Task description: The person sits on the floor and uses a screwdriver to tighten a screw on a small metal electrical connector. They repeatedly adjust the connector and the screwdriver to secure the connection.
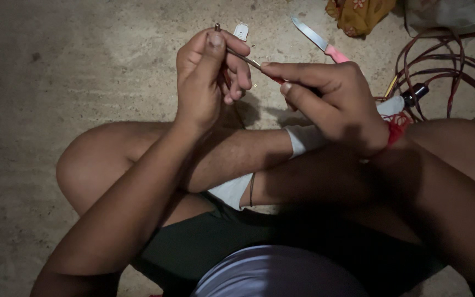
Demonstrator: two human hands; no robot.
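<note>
From the head view, I sat cross-legged on the concrete floor (pixel 83 71). My left hand (pixel 207 74) was closed around a thin metal rod (pixel 243 58), held above my knees. My right hand (pixel 331 102) was pinched shut on a red-handled tool (pixel 275 78), its tip touching the rod. A pink-handled knife (pixel 320 41) lay on the floor beyond, near coiled reddish cables (pixel 441 71).

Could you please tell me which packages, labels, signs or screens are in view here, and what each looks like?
Small white tag-like piece: on the floor just above the left hand, roughly square; too small to tell more.
Pale bag: top right corner, crumpled, greyish white.
No signs or screens.
</note>
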